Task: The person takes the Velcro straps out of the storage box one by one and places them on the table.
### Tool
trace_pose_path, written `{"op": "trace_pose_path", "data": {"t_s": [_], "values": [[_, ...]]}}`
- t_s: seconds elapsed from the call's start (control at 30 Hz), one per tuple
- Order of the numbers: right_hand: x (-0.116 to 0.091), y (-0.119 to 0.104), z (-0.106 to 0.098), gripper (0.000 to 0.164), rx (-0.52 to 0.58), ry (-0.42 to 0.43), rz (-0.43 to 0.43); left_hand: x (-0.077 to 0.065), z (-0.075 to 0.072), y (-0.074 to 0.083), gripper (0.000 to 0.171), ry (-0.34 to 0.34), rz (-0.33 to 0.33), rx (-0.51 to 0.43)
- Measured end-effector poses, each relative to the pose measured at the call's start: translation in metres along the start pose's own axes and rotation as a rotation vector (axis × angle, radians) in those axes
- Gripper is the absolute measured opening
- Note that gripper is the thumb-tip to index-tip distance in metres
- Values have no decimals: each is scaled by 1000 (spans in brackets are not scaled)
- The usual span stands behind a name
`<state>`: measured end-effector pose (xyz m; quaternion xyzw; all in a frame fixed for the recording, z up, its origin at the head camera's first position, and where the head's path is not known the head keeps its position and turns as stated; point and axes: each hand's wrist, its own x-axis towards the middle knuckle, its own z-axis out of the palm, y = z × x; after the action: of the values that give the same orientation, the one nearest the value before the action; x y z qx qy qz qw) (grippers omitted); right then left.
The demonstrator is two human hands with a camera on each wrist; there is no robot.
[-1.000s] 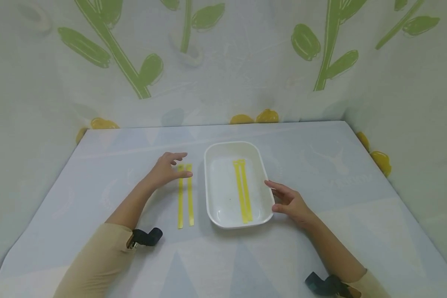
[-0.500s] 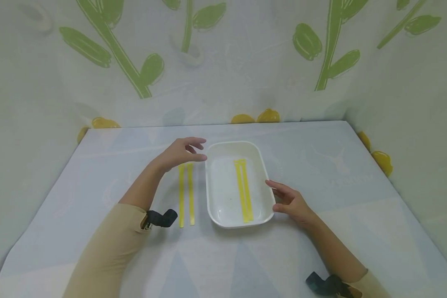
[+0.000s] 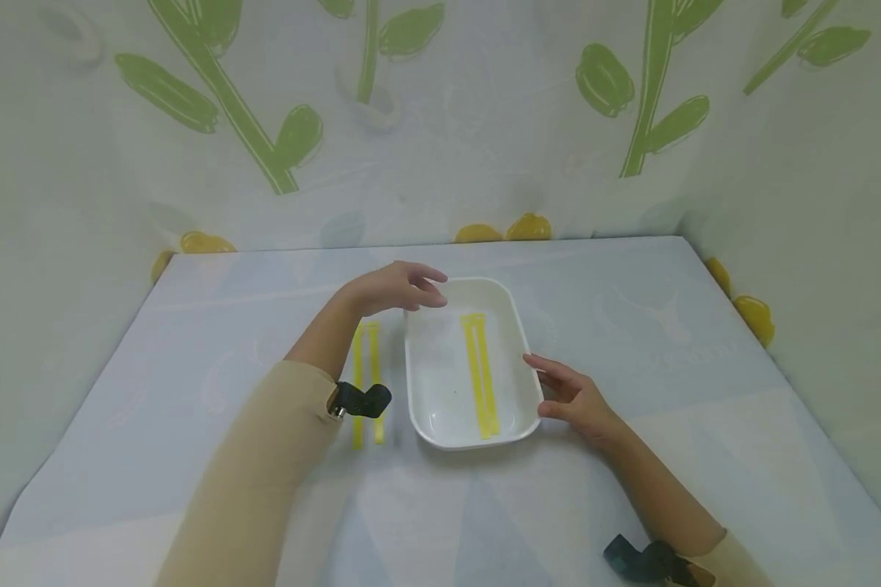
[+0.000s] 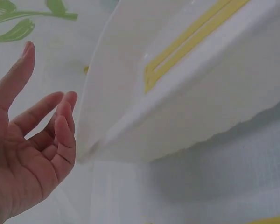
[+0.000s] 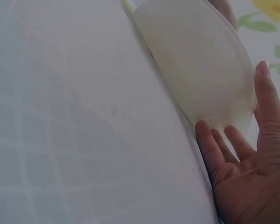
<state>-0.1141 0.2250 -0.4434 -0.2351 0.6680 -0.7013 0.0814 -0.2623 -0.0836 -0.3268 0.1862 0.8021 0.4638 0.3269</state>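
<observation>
A white rectangular tray (image 3: 440, 383) sits mid-table, with two flat yellow strips (image 3: 480, 375) lying lengthwise inside. My left hand (image 3: 396, 288) is over the tray's far left corner, fingers loosely bent and holding nothing. In the left wrist view, that hand (image 4: 35, 144) is beside the tray's end, and contact is hard to judge. My right hand (image 3: 574, 406) touches the tray's right side with spread fingers and thumb. The right wrist view has its fingertips against the outer wall (image 5: 191, 60). Two more yellow strips (image 3: 375, 359) lie left of the tray, partly hidden by my left arm.
A pale patterned cloth covers the table (image 3: 705, 367). Behind it hangs a white curtain (image 3: 484, 122) with green leaf prints. Black wrist cameras (image 3: 363, 400) are worn on both arms, the left one above the loose strips.
My left hand has moved right and away from me, from over the loose strips to the tray's far left corner. My right hand and the tray have stayed in place.
</observation>
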Motion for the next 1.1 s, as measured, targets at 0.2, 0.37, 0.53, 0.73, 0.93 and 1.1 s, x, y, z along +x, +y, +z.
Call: {"op": "trace_pose_path", "data": {"t_s": [0.2, 0.37, 0.53, 0.73, 0.93, 1.1], "values": [[0, 0, 0, 60, 26, -11, -14, 16, 18, 7, 65, 8, -114, -130], [1, 0, -1, 60, 28, -19, -25, 29, 34, 7, 65, 78, -206, -177], [1, 0, 0, 60, 35, -19, -24, 45, 50, 3, 65, 110, -198, -131], [1, 1, 0, 59, 19, -20, -27, 51, 67, 1, 68, 164, -229, 13], [2, 2, 0, 60, 49, -37, -46, 59, 80, -7, 71, 225, -162, 209], [2, 3, 2, 60, 67, -42, -50, 63, 88, -16, 72, 279, -66, 455]]}}
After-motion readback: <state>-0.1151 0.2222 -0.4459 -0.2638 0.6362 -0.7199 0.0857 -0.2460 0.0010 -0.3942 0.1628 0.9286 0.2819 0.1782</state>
